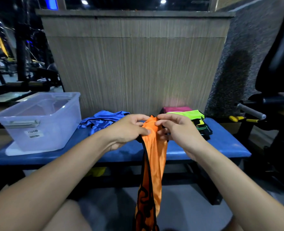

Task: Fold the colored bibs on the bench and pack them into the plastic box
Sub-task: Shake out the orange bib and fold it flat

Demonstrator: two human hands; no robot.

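Observation:
An orange bib (pixel 152 157) with black trim hangs down in front of the blue bench (pixel 217 144). My left hand (pixel 129 129) and my right hand (pixel 176 129) both pinch its top edge, close together above the bench's middle. A crumpled blue bib (pixel 101 121) lies on the bench behind my left hand. At the back right sits a stack of folded bibs (pixel 196 119), green on top, pink behind. The clear plastic box (pixel 39 120) stands on the bench's left end, and I cannot make out anything inside it.
A ribbed wooden panel (pixel 138 67) rises right behind the bench. Gym machines stand at the left and a dark seat with a grey handle (pixel 251 111) at the right. Something yellow (pixel 96 171) lies under the bench. My knee shows at the bottom left.

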